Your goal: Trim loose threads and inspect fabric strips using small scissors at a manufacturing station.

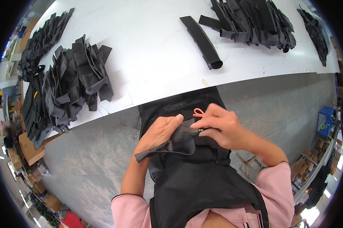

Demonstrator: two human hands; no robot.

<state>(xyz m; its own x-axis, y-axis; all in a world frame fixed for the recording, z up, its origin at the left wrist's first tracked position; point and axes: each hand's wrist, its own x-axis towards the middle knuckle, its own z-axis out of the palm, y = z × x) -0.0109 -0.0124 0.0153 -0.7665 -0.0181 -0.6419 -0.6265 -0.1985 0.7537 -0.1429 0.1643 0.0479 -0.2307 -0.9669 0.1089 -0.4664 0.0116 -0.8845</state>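
My left hand (163, 133) is closed on a dark grey fabric piece (184, 142), its thumb on the upper edge. One end of the piece droops across my left wrist. In my right hand (224, 127) is a small pair of thread snips (200, 130), gripped between thumb and fingers. An orange cord loop (198, 112) sticks out above that hand. The snips are at the right side of the fabric; blur hides whether their tips touch it. Both hands are over my black apron (201, 178), which has loose thread bits on its upper part.
A white table (148, 49) spans the far side. On it lie a grey fabric pile (78, 72) at left, a single black strip (202, 41), another dark pile (255, 22), and a bundle (315, 34) at far right. A blue crate (325, 121) sits on the right-hand shelving.
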